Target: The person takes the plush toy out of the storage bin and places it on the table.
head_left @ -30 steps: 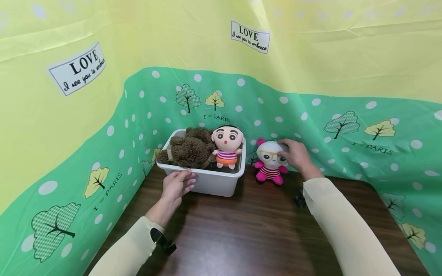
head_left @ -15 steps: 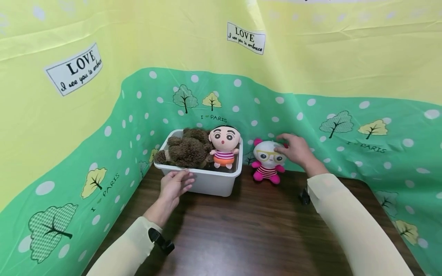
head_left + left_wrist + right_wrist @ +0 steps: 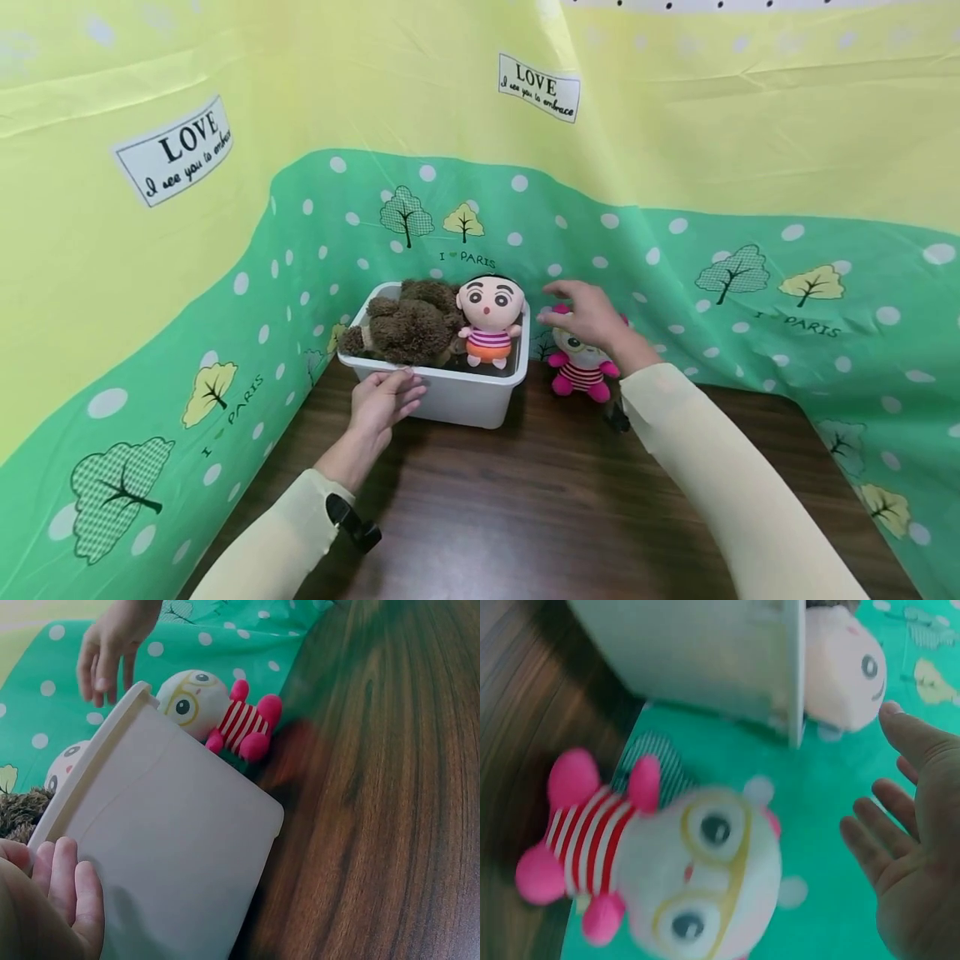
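A white plastic storage bin stands on the table near the back corner. My left hand grips its front rim, thumb at the edge and fingers against the outer wall. Inside the bin are a brown plush bear, lying down, and a boy doll in a striped top and orange shorts, sitting upright. My right hand is in the air right of the bin, fingers loosely spread and holding nothing. Behind it a pink-and-white panda plush with yellow glasses sits on the table; the right hand partly hides its head in the head view.
The dark wood table extends in front of the bin. A green and yellow printed cloth hangs behind the toys and along the left side. Each wrist wears a black camera mount.
My right hand has let go of the panda's head and moved left toward the bin. The panda stays upright on the table. My left hand keeps its place on the rim.
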`<state>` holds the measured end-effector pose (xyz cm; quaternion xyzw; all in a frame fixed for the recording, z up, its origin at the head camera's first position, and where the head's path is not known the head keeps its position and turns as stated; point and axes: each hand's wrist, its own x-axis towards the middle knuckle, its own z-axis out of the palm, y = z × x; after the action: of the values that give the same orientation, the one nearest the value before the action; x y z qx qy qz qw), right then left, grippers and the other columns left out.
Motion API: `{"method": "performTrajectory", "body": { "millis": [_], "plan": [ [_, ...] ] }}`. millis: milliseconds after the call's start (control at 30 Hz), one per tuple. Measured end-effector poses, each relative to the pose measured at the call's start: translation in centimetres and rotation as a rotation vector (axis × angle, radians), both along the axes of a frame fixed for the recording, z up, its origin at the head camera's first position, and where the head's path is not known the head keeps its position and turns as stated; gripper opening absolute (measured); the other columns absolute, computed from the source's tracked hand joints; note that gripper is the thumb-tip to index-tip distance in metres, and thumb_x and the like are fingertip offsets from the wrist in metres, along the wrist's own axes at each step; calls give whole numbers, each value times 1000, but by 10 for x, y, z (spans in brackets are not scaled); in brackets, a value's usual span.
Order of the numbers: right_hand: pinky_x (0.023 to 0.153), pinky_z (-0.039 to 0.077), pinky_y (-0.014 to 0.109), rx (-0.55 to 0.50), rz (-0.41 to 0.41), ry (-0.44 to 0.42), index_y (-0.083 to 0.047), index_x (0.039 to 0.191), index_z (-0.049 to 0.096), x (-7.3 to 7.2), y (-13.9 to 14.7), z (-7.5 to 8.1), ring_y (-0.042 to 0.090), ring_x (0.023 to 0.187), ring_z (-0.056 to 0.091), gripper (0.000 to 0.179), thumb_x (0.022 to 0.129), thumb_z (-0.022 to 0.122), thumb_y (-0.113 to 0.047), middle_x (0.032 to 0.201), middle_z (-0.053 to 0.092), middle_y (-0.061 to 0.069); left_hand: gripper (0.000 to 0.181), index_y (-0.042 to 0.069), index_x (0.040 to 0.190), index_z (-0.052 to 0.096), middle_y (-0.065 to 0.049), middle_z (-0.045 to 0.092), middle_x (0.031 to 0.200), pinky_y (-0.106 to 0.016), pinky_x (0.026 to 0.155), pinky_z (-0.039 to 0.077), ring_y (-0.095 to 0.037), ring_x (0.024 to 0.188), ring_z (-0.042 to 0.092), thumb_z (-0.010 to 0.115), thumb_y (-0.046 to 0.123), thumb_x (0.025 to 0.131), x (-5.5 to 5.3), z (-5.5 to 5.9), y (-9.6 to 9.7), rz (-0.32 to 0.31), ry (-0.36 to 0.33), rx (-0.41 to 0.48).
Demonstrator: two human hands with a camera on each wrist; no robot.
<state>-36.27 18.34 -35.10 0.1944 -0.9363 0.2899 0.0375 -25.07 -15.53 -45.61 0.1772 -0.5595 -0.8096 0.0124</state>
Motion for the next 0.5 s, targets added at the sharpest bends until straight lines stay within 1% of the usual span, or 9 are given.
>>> {"method": "performTrajectory", "body": {
  "millis": [167, 267, 400, 500],
  "plan": [
    [101, 54, 56, -35, -26, -26, -8, 142, 56, -9, -34, -4, 41, 131, 56, 60, 92, 78, -32, 146, 57, 18, 22, 7, 108, 56, -2, 80, 91, -33, 77, 64, -16, 81, 78, 71, 18, 95, -1, -2, -1, 3, -3, -8],
    [105, 51, 56, -79, -59, -41, -10, 143, 55, -16, -49, -6, 39, 134, 52, 63, 90, 80, -32, 146, 55, 16, 22, 7, 107, 56, -2, 80, 90, -33, 77, 64, -15, 79, 78, 71, 18, 95, -2, -2, -1, 3, 3, -17],
    [110, 46, 55, -100, -99, -38, -11, 146, 52, -27, -60, -11, 36, 135, 49, 70, 87, 83, -35, 148, 53, 13, 22, 7, 106, 56, -3, 80, 89, -33, 75, 64, -15, 77, 77, 72, 18, 94, -2, 0, 0, 2, 10, -17],
    [111, 46, 52, -72, -104, -28, -12, 148, 51, -34, -64, -14, 33, 135, 49, 75, 86, 83, -40, 149, 53, 12, 21, 7, 104, 56, -2, 80, 88, -31, 72, 64, -14, 76, 77, 72, 18, 94, -2, -1, -1, 2, 11, -19]
  ]
}}
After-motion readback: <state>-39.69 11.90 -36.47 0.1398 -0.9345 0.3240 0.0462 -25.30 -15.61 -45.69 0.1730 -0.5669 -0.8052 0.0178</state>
